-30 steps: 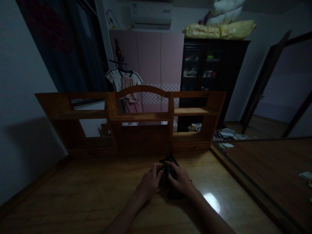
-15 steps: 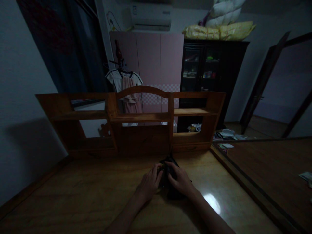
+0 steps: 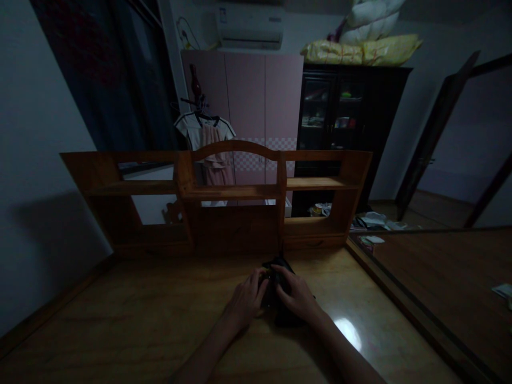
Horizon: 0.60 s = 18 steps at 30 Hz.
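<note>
A dark, soft-looking black item (image 3: 286,317) lies on the wooden desktop (image 3: 140,314); the dim light hides what kind it is. My left hand (image 3: 248,296) is closed at its left side, fingers curled around a small part with a yellowish patch near the fingertips. Over the top and right of the same black item, my right hand (image 3: 295,293) is bent, thumb and fingers gripping it. Both hands are close together, their fingertips almost meeting. The underside of the item and the exact finger contacts are hidden.
Behind the hands a wooden shelf unit (image 3: 232,193) spans the back of the desk. A raised wooden edge (image 3: 400,304) runs along the right side. Farther off stand a pink wardrobe (image 3: 246,96), a black cabinet (image 3: 376,117) and hanging clothes (image 3: 216,144).
The whole view has shifted very slightly. Both hands keep nearly the same pose on the black item.
</note>
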Tool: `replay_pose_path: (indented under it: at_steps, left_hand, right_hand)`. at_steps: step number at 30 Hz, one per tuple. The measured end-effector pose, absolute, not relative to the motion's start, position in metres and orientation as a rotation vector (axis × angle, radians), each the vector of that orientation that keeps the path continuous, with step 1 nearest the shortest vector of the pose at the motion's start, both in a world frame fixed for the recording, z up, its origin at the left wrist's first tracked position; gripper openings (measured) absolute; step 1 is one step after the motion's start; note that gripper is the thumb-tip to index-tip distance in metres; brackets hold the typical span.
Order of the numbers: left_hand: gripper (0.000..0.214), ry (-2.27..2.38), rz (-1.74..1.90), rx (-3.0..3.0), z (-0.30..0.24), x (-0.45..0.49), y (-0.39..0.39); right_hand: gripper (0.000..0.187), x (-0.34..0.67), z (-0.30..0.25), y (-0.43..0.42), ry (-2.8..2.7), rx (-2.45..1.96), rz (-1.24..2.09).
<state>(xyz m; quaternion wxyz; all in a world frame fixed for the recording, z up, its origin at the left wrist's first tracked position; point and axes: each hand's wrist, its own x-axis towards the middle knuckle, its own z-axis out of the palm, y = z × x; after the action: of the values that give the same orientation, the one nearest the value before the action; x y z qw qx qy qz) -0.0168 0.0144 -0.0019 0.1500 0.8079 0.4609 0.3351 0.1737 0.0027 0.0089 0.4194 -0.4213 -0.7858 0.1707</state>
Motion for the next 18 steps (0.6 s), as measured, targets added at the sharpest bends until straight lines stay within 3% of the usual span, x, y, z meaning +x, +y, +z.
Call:
replay_pose_path:
  at_steps: [18]
  left_hand:
    - [0.028, 1.273, 1.021, 2.325, -0.0057, -0.0167, 0.0165]
  right_hand:
    - [0.059, 0.1743, 0.0099, 0.0039, -2.004, -1.043, 0.456]
